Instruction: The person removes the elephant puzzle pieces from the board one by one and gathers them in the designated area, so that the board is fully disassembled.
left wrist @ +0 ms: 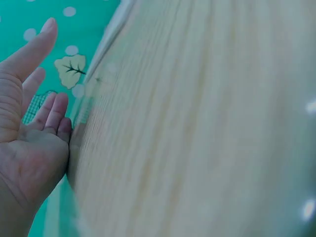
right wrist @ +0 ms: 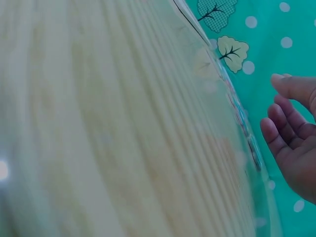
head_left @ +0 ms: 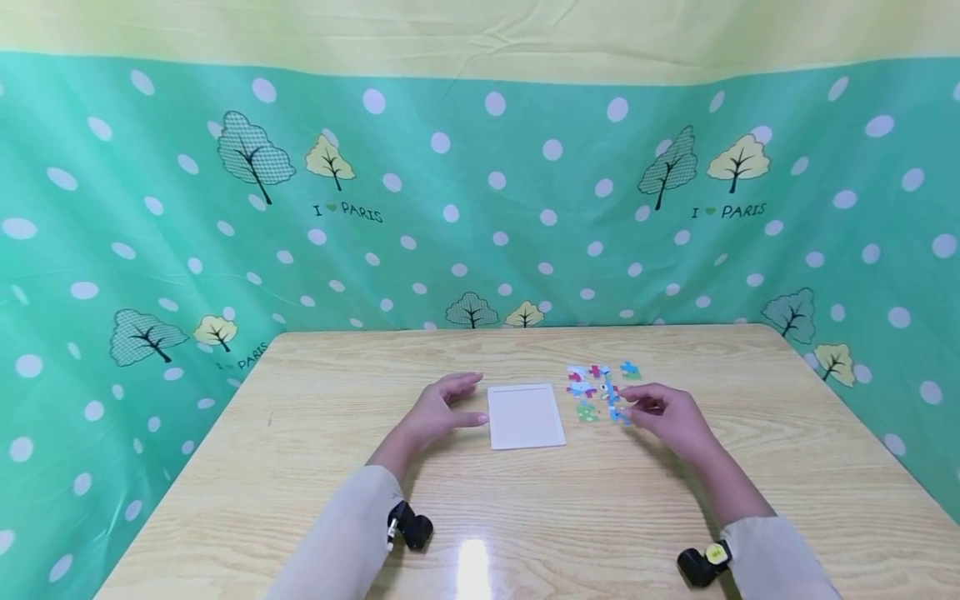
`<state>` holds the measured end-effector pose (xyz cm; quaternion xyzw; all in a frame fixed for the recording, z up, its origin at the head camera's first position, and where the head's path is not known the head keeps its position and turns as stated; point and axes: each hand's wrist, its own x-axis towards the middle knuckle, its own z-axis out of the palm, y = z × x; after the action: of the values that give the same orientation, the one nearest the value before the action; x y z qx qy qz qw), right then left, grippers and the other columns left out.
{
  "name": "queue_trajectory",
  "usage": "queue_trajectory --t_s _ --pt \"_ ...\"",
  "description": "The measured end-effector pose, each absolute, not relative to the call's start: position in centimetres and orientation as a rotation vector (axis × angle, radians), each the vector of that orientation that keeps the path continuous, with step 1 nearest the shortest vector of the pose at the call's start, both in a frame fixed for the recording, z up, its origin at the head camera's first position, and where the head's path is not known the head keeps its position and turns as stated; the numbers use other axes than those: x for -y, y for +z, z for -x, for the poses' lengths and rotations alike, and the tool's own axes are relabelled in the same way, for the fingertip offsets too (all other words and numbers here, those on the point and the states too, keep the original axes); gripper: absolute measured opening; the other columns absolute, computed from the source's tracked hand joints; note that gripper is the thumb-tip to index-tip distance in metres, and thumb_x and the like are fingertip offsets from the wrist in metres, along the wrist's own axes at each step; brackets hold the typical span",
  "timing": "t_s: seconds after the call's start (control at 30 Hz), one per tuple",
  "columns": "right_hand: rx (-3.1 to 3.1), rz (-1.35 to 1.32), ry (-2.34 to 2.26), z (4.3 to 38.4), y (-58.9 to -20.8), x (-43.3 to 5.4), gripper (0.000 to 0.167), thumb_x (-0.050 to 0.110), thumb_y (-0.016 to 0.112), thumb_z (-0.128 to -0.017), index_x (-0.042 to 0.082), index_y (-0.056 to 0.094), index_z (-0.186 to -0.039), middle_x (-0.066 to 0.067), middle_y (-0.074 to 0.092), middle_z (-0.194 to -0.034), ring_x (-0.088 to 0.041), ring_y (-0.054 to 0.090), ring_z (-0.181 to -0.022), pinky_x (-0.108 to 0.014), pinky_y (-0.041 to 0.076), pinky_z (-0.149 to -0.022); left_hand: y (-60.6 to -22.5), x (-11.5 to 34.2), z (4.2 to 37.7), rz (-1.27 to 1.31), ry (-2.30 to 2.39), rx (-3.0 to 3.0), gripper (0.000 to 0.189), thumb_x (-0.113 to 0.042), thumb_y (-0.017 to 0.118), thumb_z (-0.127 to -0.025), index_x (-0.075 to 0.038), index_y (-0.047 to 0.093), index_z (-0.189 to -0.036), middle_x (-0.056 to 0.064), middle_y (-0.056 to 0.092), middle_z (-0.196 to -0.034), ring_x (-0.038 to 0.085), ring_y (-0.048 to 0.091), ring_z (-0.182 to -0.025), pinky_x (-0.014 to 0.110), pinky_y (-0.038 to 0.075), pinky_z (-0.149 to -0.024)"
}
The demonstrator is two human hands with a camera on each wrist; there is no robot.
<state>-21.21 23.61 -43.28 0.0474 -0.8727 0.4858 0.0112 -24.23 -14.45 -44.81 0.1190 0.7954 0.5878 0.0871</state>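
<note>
A white square puzzle tray [head_left: 527,417] with a raised rim lies on the table, its inside plain white. Just left of it, my left hand [head_left: 438,411] hovers with thumb and fingers spread apart, holding nothing. Colourful jigsaw pieces [head_left: 581,389] lie loosely to the right of the tray. At their right side my right hand [head_left: 667,415] reaches in, its index finger and thumb parted by the blue pieces [head_left: 615,412]; whether the tips touch one is unclear. In the right wrist view the right hand's fingers [right wrist: 279,126] are loosely bent, with nothing visible between them.
The wooden table [head_left: 360,367] extends around the tray and pieces. One blue and green piece [head_left: 630,369] lies apart at the back right. A green dotted curtain [head_left: 480,192] hangs behind and at both sides. Each wrist carries a small black camera [head_left: 415,527].
</note>
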Motion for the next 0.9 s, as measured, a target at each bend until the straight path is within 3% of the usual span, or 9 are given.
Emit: queue_trajectory --t_s 0.2,0.5,0.7,0.9 --pt "2.718 -0.173 1.537 21.1 -43.4 -24.7 0.039 0.017 0.072 -0.089 0.005 0.064 -0.125 -0.015 0.064 -0.114 -0.024 0.058 -0.098 -0.022 0.051 -0.079 -45.6 15.6 23.3 -0.291 1.930 -2.290 0.066 -0.015 0.086 -0.074 -0.010 0.059 -0.134 0.003 0.045 -0.146 0.027 0.047 -0.131 0.039 0.036 -0.109" --pt "2.720 -0.207 1.574 20.5 -43.0 -25.9 0.049 0.024 0.071 -0.091 0.004 0.057 -0.133 -0.018 0.059 -0.121 -0.023 0.057 -0.103 -0.019 0.051 -0.082 -45.7 16.8 21.6 -0.309 2.141 -2.139 0.060 -0.004 0.082 -0.077 0.009 0.055 -0.129 0.018 0.041 -0.147 0.037 0.049 -0.127 0.032 0.045 -0.100" --pt "2.726 -0.247 1.550 20.1 -42.5 -26.6 0.054 0.026 0.071 -0.091 0.005 0.053 -0.137 -0.017 0.052 -0.128 -0.026 0.052 -0.109 -0.015 0.048 -0.084 -45.5 17.3 20.6 -0.290 2.122 -2.153 0.056 -0.007 0.081 -0.078 0.008 0.056 -0.126 0.017 0.044 -0.145 0.035 0.053 -0.124 0.029 0.047 -0.097" --pt "2.700 -0.266 1.601 19.5 -42.1 -27.5 0.062 0.029 0.072 -0.090 0.005 0.047 -0.141 -0.020 0.048 -0.133 -0.031 0.052 -0.113 -0.018 0.050 -0.083 -45.4 18.3 19.6 -0.296 2.132 -2.169 0.060 -0.008 0.081 -0.079 0.004 0.054 -0.131 0.016 0.049 -0.140 0.035 0.052 -0.125 0.030 0.049 -0.095"
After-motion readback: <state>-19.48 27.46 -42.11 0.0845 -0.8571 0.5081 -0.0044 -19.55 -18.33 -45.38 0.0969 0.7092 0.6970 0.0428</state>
